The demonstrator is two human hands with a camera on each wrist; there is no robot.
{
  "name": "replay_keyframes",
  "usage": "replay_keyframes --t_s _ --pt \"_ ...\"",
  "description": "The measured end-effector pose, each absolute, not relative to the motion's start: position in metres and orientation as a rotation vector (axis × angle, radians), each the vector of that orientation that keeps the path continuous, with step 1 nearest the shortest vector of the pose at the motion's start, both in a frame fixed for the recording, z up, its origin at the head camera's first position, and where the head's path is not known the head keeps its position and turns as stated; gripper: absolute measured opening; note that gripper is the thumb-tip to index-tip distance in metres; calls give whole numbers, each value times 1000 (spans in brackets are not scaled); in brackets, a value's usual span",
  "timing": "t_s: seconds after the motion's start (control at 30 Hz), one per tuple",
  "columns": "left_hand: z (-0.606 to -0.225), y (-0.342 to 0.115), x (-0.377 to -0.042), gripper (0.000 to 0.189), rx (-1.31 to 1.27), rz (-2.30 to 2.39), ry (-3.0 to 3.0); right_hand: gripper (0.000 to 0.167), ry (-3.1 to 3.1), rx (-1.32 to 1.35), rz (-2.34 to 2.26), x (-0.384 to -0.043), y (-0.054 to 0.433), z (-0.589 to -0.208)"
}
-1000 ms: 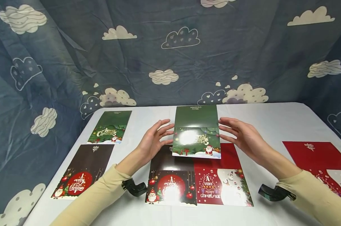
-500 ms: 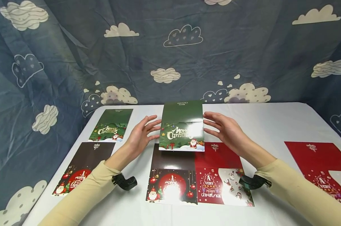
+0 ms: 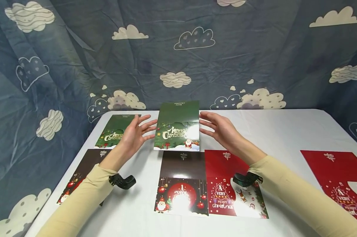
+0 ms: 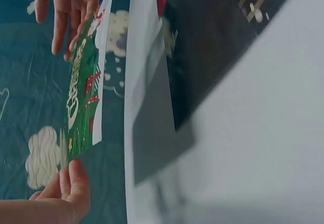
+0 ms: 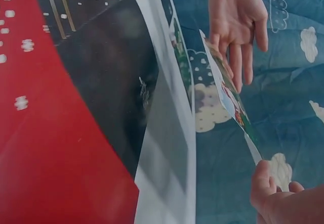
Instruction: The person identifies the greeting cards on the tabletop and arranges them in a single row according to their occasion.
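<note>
Green card (image 3: 176,115), one: was held raised above the white table (image 3: 273,131), bearing "Merry Christmas" large in pale gold, partly lost to glare, and small, inverted, at top. Left hand (image 3: 134,133) and right hand (image 3: 221,127): straight fingers pressed its opposite side edges. Flat, nearer the wearer: dark card (image 3: 181,168), "A very" legible; just beside it, red card (image 3: 223,194), "A VERY MERRY christmas". Far right: second red card (image 3: 335,171), same wording.

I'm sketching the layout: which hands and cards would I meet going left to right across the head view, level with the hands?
Flat green card, left hand, raised green card, right hand.
</note>
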State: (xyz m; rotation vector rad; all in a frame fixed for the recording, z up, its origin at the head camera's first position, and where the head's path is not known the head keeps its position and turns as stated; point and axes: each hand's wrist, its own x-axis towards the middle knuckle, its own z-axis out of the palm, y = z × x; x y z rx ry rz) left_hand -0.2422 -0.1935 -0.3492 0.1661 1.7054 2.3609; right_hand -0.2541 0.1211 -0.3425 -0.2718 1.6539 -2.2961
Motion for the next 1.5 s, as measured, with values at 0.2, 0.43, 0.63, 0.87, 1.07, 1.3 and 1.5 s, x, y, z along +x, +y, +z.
replay_keyframes --t_s 0.2,0.43,0.63,0.87,1.07,1.3,1.5 --pt "-351 -212 -248 64 111 2318 1760 51 1601 -220 -2292 -267 101 -344" --pt "-354 -232 -255 65 68 2265 1817 51 1533 -189 -2302 -280 77 -353" --pt "-358 -248 -259 67 48 2201 1892 52 1468 -149 -2305 -289 59 -363" --pt "-365 -263 -266 66 -4 2174 1898 57 1356 -81 -2316 -298 43 -373" --pt "-371 -271 -271 60 -87 2131 1951 59 1366 -50 -2290 -305 26 -381" --pt "-379 -272 -281 58 -198 2054 2043 59 1326 -4 -2277 -314 13 -389" --pt "-381 -273 -285 59 -187 2043 2037 62 1322 62 -2255 -320 12 -392"
